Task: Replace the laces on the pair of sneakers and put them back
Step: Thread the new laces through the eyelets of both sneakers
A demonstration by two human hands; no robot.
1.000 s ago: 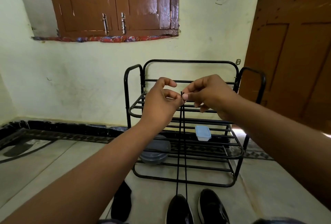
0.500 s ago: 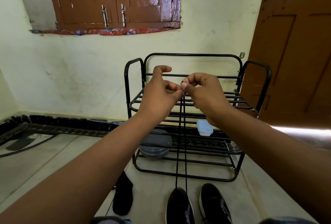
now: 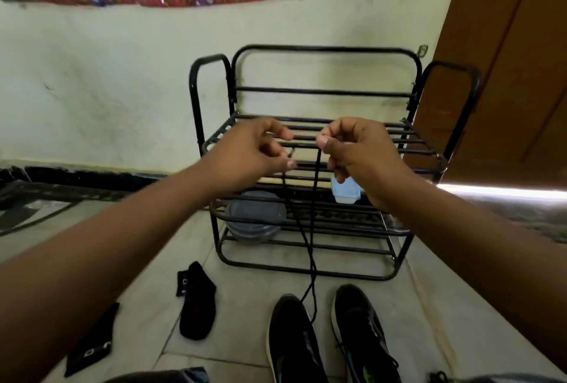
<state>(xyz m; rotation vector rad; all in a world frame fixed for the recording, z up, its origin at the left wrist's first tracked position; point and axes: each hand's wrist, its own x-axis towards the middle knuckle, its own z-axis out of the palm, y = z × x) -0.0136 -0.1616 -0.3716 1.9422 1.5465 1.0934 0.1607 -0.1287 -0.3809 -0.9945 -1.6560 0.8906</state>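
Lace ends held up level above the 2 sneakers

A black shoe rack (image 3: 306, 51) is backed against the wall; 2 sneakers (image 3: 294, 339) are set on the floor before it. 1 end of the black lace (image 3: 310, 247) is pinched by each of the left hand (image 3: 254, 152) and right hand (image 3: 356, 149), likely to even the lengths. Eyelets are blurred.

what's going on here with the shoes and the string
A person is lacing a black sneaker. The left hand and the right hand each pinch one end of a black lace, held up and apart; both strands run down to the left sneaker on the floor. The right sneaker sits beside it. The black metal shoe rack stands just behind, with no shoes on it.
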